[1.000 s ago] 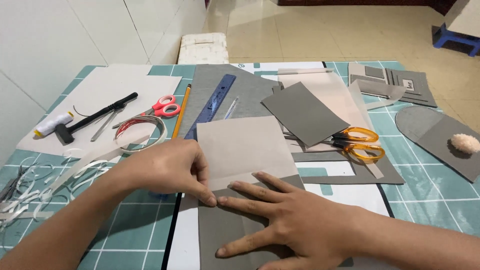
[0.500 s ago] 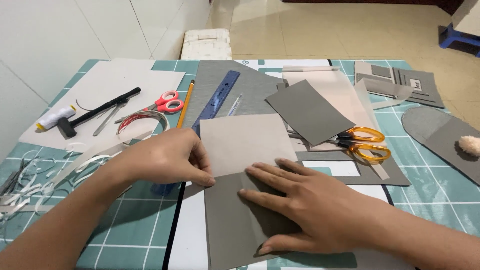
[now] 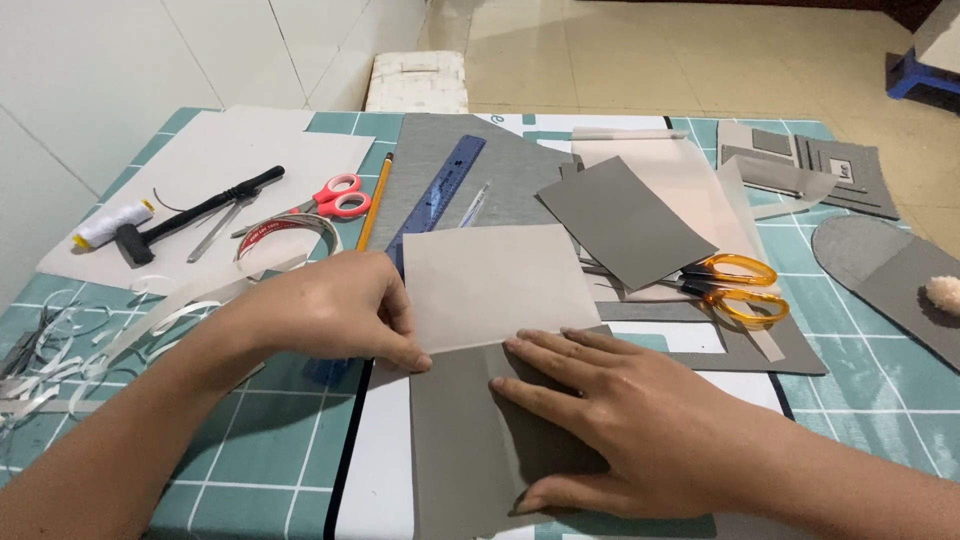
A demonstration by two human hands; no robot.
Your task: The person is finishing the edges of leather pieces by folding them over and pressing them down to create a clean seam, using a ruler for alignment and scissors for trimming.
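**A:** Head view, nearest stuff first. The right hand (image 3: 610, 425) lies flat and open, fingers spread, palm down on a grey sheet (image 3: 470, 450). That sheet is a longish rectangle whose long axis runs pretty much straight away from the person, near end running off the bottom of the shot, far end tucked under a pale beige sheet (image 3: 495, 285).

**B:** And the other hand?

**A:** The left hand (image 3: 335, 310) is closed in a pinch on the near left corner of the beige sheet, thumb tip right at the edge where it overlaps the grey one. The beige piece is closer to square, tilted a touch, with its near edge sloping toward the right fingertips, which touch it.

**B:** What's around them on the bench (image 3: 880, 400)?

**A:** Left of the hands there's a tangle of pale strips (image 3: 60, 340). A bit further back, a tape roll (image 3: 285, 232), red-handled scissors (image 3: 335, 198), a black-handled tool (image 3: 195, 212) and a white thread spool (image 3: 110, 224) on a pale board. A pencil (image 3: 373, 200) and a blue ruler (image 3: 440, 195) both point away from the person, leaning right. Right of centre, orange-handled scissors (image 3: 730, 285) lie just past the beige sheet, beside a darker grey rectangle (image 3: 625, 220). Far right, a rounded grey piece (image 3: 880, 275) with a fluffy pom-pom (image 3: 942, 295).
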